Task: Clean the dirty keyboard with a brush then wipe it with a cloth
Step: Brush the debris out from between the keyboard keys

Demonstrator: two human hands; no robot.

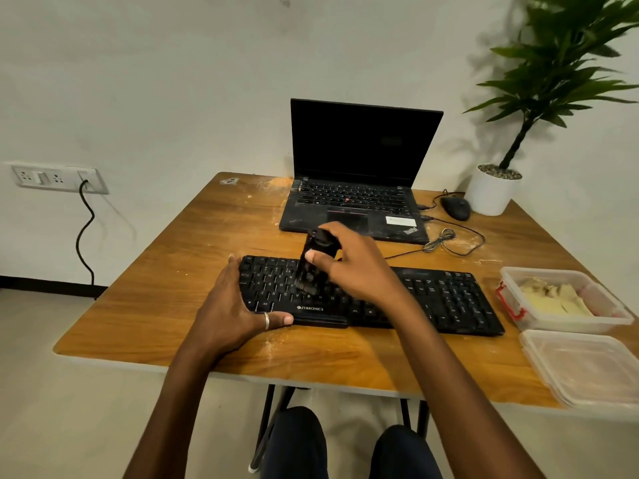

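Note:
A black keyboard (446,299) lies across the front of the wooden table (166,305). My left hand (238,305) clasps its left end, fingers over the far edge and thumb along the near edge. My right hand (352,261) grips a black brush (313,267) by the handle, and its bristles touch the keys in the left half of the keyboard. A yellowish cloth (553,299) lies in a clear plastic box (518,319) to the right of the keyboard.
An open black laptop (359,188) stands behind the keyboard, with a mouse (456,207) and its looped cable at its right. A potted plant (494,191) fills the far right corner. The box's lid (581,368) lies at the near right edge. Dust specks mark the tabletop.

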